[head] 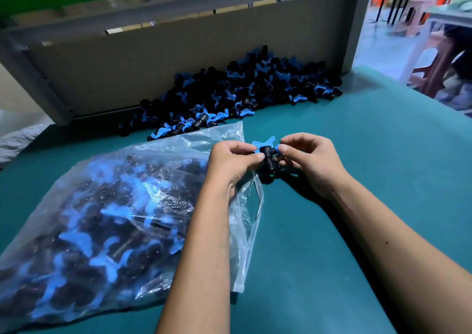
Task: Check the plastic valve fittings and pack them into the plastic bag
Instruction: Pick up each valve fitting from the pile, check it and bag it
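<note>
Both hands are on one valve fitting (267,156) rn, held up just above the table (357,206), roughly mid-table and right beside the open mouth of the plastic bag (127,206). Left hand (233,162) has its fingers curled w/ the thumb tip pinching the black body from the left; right hand (310,161) pinches from the other side, fingertips at the blue wing handle and the body. So both are gripping the same part, neither is free.

Handling-wise, my guess: these are small molded plastic bits, light and stiff, not fragile, prob a little slick on the smooth black barrel. The blue butterfly handle is the thin bit, so I'd hold by the black T-body and only use the handle to give it a test turn. A two-finger pinch is plenty, no squeeze needed.

The bag is a diff story. It's thin clear film, floppy, already stuffed w/ fittings and lying flat toward the near left corner, mouth facing the middle of the table. Looks heavy-ish as a whole and the film could tear or snag on the wings if dragged, so lift the lip at the mouth w/ one hand and drop parts in, don't shove.

Unchecked pile (229,96) sits at the far edge against the cardboard wall (178,60), well apart from the hands. Still lots in it, so imo the job's maybe halfway.
</note>
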Demonstrator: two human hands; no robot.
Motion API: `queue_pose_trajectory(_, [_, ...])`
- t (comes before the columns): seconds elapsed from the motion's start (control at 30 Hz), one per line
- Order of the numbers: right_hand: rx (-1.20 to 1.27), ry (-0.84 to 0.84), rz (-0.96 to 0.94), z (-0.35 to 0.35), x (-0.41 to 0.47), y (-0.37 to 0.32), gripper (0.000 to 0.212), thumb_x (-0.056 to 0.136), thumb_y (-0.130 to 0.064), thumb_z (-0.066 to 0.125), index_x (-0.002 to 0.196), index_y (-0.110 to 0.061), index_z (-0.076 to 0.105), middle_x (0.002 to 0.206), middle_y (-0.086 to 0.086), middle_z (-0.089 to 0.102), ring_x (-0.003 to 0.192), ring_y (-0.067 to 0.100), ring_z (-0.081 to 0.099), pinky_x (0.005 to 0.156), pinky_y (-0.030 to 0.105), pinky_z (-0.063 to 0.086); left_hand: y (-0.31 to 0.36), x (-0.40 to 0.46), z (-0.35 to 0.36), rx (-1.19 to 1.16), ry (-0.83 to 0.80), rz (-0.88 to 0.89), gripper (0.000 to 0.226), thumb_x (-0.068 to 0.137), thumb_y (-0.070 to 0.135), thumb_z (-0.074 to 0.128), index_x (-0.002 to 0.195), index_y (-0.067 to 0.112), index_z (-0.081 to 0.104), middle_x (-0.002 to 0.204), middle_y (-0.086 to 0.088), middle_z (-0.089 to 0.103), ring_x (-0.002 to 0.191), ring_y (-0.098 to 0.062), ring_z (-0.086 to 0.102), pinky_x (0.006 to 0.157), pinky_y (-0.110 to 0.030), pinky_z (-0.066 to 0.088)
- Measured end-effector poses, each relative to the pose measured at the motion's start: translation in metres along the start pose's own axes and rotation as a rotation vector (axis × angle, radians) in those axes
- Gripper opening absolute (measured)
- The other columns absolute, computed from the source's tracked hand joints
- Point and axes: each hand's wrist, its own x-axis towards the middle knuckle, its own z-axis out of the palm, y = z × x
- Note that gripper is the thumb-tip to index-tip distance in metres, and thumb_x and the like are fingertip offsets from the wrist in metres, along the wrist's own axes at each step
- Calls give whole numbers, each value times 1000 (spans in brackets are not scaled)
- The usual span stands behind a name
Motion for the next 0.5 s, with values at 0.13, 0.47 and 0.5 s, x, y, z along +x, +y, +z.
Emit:
queue_pose_trajectory(0.13, [-228,-41,-74,2,1,0,11,86,-6,78,95,-6,72,80,7,73,58,13,63,57,24,53,-4,0,2,-68,19,-20,22,76,-13,81,87,3,71,85,-19,75,70,-29,75,63,-34,60])
queue_pose_trajectory(0.47, [-27,58,-56,1,1,-1,22,88,2,72,108,-4,65,84,9,73,66,16,69,65,24,56,3,-1,-15,-123,27,-33,29,79,-12,80,102,0,67,86,-19,77,74,-29,77,64,-33,63])
queue_pose_trajectory(0.5, [-99,7,-67,3,0,-1,22,88,2,73,107,-5,66,88,12,74,66,16,68,63,24,56,2,-4,-10,-115,2,-48,31,79,-12,80,102,3,66,88,-21,77,73,-29,76,65,-35,63])
